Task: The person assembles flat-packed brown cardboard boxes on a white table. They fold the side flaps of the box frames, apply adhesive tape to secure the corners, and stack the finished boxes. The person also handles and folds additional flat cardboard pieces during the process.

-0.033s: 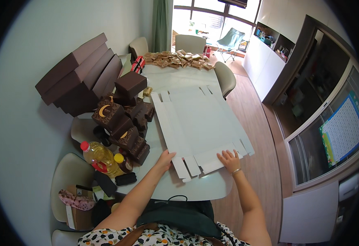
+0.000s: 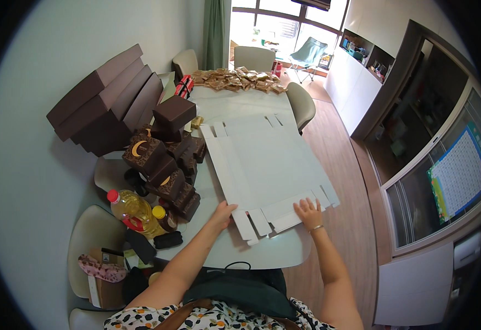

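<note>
A large flat white cardboard box blank lies unfolded on the pale table, its slotted flaps along the near and far ends. At its near left corner my left hand grips the edge, thumb on top and the other fingers partly hidden. My right hand rests on the near flap toward the right, fingers spread over the cardboard. Between the two hands, narrow cut tabs stick out toward me, slightly raised above the tabletop.
Dark brown boxes with moon prints are piled along the left edge. Larger brown boxes lean by the wall. An oil bottle stands at the near left. Gold packets cover the far end. A chair stands at right.
Both hands have shifted very slightly to the right. The blank's near flaps have moved a little with them.
</note>
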{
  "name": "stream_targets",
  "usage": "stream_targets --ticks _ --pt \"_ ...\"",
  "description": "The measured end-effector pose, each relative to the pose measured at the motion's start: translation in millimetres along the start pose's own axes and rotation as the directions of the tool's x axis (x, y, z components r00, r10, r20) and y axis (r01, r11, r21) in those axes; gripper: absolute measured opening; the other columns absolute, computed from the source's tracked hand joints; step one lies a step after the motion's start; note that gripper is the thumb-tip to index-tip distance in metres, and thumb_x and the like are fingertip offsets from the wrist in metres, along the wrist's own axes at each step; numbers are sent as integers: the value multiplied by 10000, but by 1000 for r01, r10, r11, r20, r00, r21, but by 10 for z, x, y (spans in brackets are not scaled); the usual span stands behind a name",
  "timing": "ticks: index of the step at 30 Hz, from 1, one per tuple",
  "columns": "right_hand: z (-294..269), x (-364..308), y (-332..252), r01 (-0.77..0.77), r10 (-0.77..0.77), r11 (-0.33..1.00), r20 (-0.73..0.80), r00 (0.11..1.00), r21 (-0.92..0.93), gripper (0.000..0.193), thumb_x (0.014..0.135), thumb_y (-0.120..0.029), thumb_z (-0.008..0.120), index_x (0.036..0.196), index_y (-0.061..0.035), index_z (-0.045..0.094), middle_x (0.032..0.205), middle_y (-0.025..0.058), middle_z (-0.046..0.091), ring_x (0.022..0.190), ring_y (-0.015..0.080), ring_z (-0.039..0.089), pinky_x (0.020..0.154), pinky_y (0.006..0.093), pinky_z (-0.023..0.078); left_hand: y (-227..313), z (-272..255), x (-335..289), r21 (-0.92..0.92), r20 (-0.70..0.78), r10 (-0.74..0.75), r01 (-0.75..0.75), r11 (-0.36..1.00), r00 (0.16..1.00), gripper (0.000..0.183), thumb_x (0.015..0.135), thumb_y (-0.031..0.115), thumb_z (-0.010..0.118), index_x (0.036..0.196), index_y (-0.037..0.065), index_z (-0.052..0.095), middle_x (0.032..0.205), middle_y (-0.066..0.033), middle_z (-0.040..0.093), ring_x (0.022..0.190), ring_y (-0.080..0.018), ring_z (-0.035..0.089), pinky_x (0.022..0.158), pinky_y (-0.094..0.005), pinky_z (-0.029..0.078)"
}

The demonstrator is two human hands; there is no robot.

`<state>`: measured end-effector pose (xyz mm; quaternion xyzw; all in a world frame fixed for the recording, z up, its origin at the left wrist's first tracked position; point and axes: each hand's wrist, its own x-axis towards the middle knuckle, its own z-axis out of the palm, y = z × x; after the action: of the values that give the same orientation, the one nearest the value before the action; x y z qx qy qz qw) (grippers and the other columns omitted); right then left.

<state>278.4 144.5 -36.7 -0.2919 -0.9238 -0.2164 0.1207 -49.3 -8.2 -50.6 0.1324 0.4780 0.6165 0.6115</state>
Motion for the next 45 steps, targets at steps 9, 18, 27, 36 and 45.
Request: stream_targets --ticks 9,18,27,36,45 --pt "595 -670 144 -457 930 -50 209 304 888 451 849 -44 508 1291 5 437 1288 225 469 1163 348 502 943 435 447 65 734 -197 282 118 -204 164 945 972 365 761 -43 615 1120 -50 550 1002 -165 635 875 -279 658 741 -417 576" --pt "311 -632 115 -14 559 -821 809 181 571 423 798 52 602 1199 25 473 1119 173 583 978 328 607 830 490 538 93 930 -209 497 286 -163 -1 867 944 351 785 41 659 1118 -19 565 1006 -139 641 863 -232 657 711 -362 578" --pt "-89 -942 441 -46 679 -693 673 293 719 548 791 55 620 1299 2 423 1198 153 561 1057 303 577 886 432 509 454 524 401 -17 -72 13 -14 1000 997 385 944 290 508 1233 71 379 1143 -153 568 894 -316 651 692 -441 582" --pt "-277 -885 80 17 745 -644 621 245 765 492 808 62 610 1268 13 445 1194 153 568 1051 297 586 887 473 510 462 801 499 124 -20 167 -164 979 986 476 849 67 532 1292 42 362 1139 -176 557 1010 -309 593 801 -445 544" --pt "-183 -109 -1643 111 568 -821 780 263 561 421 866 -20 604 1251 -4 436 1219 124 542 1066 258 568 852 408 533 708 271 663 137 5 167 -166 977 986 512 813 122 551 1293 5 416 1117 -138 591 975 -248 609 829 -380 498"
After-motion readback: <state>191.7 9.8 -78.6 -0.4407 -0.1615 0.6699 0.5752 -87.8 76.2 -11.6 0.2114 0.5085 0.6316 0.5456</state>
